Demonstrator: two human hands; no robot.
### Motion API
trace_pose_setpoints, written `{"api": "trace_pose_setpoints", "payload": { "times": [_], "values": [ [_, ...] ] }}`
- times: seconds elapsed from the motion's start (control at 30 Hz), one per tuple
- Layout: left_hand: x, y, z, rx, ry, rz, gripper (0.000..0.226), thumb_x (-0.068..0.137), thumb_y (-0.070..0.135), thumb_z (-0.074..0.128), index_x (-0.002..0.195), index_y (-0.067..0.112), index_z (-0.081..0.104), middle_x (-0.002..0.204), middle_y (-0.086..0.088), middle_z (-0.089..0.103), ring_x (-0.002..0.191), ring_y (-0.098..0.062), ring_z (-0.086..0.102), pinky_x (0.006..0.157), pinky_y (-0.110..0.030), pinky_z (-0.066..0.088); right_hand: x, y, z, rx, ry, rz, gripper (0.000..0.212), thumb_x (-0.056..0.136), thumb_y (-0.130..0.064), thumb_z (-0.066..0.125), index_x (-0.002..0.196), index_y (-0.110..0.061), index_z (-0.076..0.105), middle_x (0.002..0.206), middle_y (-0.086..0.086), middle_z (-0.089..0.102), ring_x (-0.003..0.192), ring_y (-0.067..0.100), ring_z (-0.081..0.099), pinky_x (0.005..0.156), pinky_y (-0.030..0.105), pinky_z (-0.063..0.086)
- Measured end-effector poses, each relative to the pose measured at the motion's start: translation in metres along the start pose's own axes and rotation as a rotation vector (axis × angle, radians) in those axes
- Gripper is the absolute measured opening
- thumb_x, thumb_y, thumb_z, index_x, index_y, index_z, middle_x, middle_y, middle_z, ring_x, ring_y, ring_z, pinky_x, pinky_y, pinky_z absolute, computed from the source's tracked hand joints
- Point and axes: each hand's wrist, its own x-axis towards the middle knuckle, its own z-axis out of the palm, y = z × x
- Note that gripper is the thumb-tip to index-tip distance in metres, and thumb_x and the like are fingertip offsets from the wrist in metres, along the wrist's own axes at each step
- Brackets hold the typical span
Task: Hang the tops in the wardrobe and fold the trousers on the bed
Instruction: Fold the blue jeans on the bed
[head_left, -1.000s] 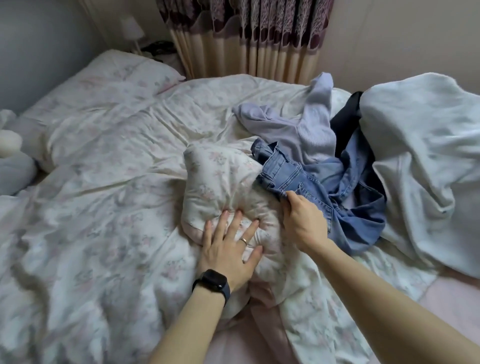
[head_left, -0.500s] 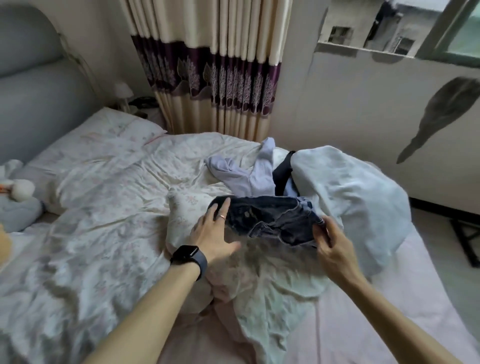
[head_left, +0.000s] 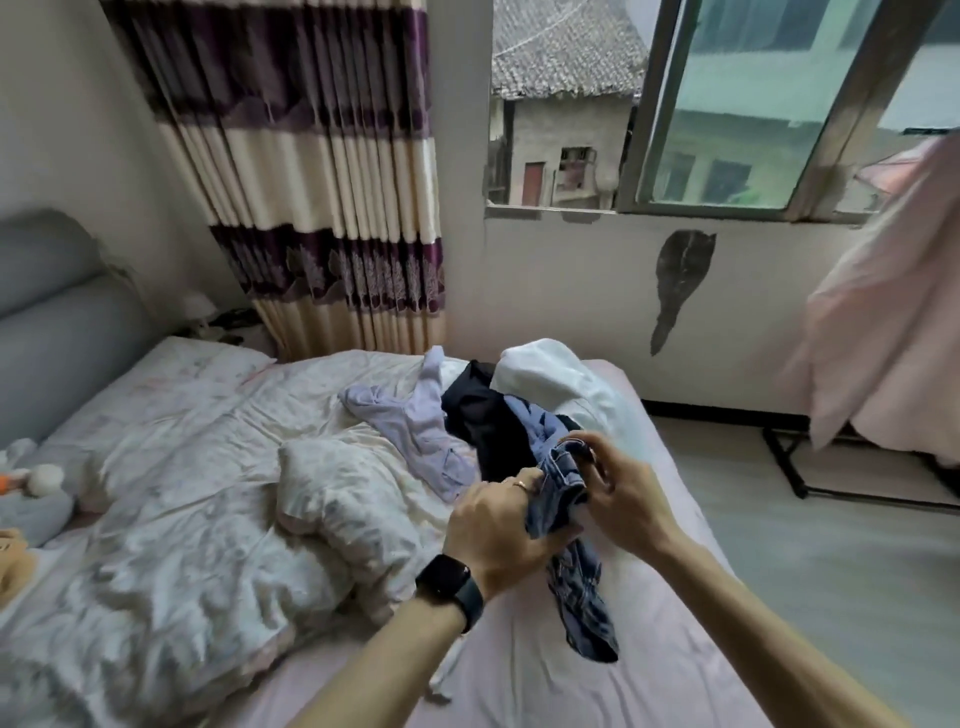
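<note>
Bare pink sheet (head_left: 649, 675) lay open at the near right. A bunched floral duvet (head_left: 208, 519) crowded the left, and a heap of clothes (head_left: 483, 415) blocked the far end.

The jeans (head_left: 558, 499) are faded blue denim, the top (head_left: 415, 421) lilac, the crumpled garment (head_left: 478, 410) near-black, the bulky garment (head_left: 550, 374) white, the sheet (head_left: 545, 675) pale pink, the duvet (head_left: 182, 467) white with a faint floral print, the headboard (head_left: 52, 322) grey, and the curtain (head_left: 322, 208) cream with purple bands of pale trees.

Pink-sheeted bed (head_left: 571, 691), crumpled floral duvet (head_left: 182, 493), clothes heap (head_left: 467, 410) (lilac, dark, white), perhaps soft toys (head_left: 36, 499)
</note>
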Motion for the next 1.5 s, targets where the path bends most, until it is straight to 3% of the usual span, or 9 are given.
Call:
{"api": "trace_pose_setpoints", "payload": {
  "times": [0.17,0.57,0.8,0.93,1.0,1.13,1.37,1.43,1.5],
  "values": [
    [-0.036,0.051,-0.01,0.187,0.22,0.143,0.037,0.083,0.044,0.068,0.062,0.016,0.055,0.051,-0.003,0.056,0.046,-0.031,0.056,0.044,-0.024,0.033,-0.067,-0.006,-0.044,0.091,-0.061,-0.085,0.024,0.1,-0.027,0.058,0.117,-0.043,0.061,0.096,-0.017,0.073,0.083,0.004,0.069,0.074,0.037,0.057],
    [-0.06,0.1,-0.107,-0.086,0.05,-0.119,0.019,0.083,0.036,0.077,0.1,0.028,0.071,0.078,0.012,0.068,0.082,-0.01,0.068,0.076,-0.031,0.055,-0.142,-0.041,-0.073,0.045,0.271,-0.113,0.011,0.091,-0.029,0.072,0.098,-0.021,0.069,0.09,-0.007,0.07,0.073,0.007,0.067,0.065,0.041,0.057],
    [-0.037,0.12,-0.133,-0.427,0.118,-0.353,0.043,0.077,0.003,0.063,0.1,0.039,0.057,0.09,0.004,0.067,0.085,-0.022,0.069,0.071,-0.045,0.061,-0.173,-0.084,-0.043,0.096,0.182,-0.014,0.078,0.068,-0.092,0.053,0.127,-0.042,0.045,0.123,-0.021,0.048,0.097,-0.007,0.057,0.077,0.029,0.057],
    [-0.025,0.131,-0.13,-0.715,0.141,-0.484,0.065,0.077,-0.01,0.042,0.109,0.044,0.057,0.102,-0.004,0.063,0.089,-0.024,0.067,0.055,-0.032,0.06,-0.171,-0.09,-0.045,-0.042,0.022,0.125,0.121,0.066,-0.073,0.073,0.155,-0.042,-0.003,0.152,-0.004,0.024,0.117,0.017,0.051,0.078,0.038,0.051],
    [-0.021,0.131,-0.133,-0.795,0.151,-0.513,0.059,0.078,-0.013,0.037,0.097,0.035,0.065,0.106,-0.004,0.063,0.093,-0.025,0.066,0.054,-0.03,0.058,-0.167,-0.077,-0.054,-0.217,-0.021,0.201,0.108,0.082,-0.042,0.069,0.157,-0.037,-0.007,0.136,0.002,0.052,0.111,0.025,0.059,0.073,0.036,0.044],
    [-0.018,0.117,-0.144,-0.87,0.105,-0.593,0.041,0.081,-0.018,0.033,0.083,0.012,0.061,0.105,-0.016,0.061,0.105,-0.041,0.064,0.058,-0.043,0.062,-0.156,-0.04,-0.092,-0.53,-0.015,0.288,0.022,0.095,-0.031,0.046,0.114,-0.03,0.059,0.11,0.001,0.068,0.11,0.03,0.055,0.078,0.038,0.036],
    [-0.031,0.094,-0.143,-0.431,-0.182,-0.211,0.042,0.081,-0.011,0.047,0.092,0.025,0.065,0.118,-0.03,0.055,0.087,-0.037,0.064,0.077,-0.049,0.058,-0.131,-0.017,-0.124,-0.346,0.057,0.272,0.02,0.102,-0.031,0.048,0.117,-0.025,0.061,0.148,0.009,0.033,0.137,0.037,0.033,0.102,0.061,0.038],
    [-0.033,0.09,-0.144,-0.206,-0.181,-0.144,0.017,0.087,0.014,0.061,0.082,0.028,0.067,0.122,-0.031,0.058,0.114,-0.044,0.058,0.093,-0.044,0.052,-0.123,-0.021,-0.135,-0.213,0.115,0.263,0.018,0.102,-0.025,0.05,0.114,-0.021,0.061,0.143,0.018,0.042,0.123,0.042,0.05,0.097,0.05,0.044],
    [-0.032,0.085,-0.145,-0.075,-0.247,-0.108,0.041,0.085,0.057,0.068,0.066,0.021,0.06,0.106,-0.029,0.064,0.122,-0.054,0.046,0.092,-0.04,0.048,-0.115,-0.029,-0.147,-0.169,0.167,0.223,0.011,0.099,-0.019,0.054,0.105,-0.017,0.062,0.115,0.016,0.064,0.102,0.04,0.061,0.086,0.045,0.05]
  ]
}}
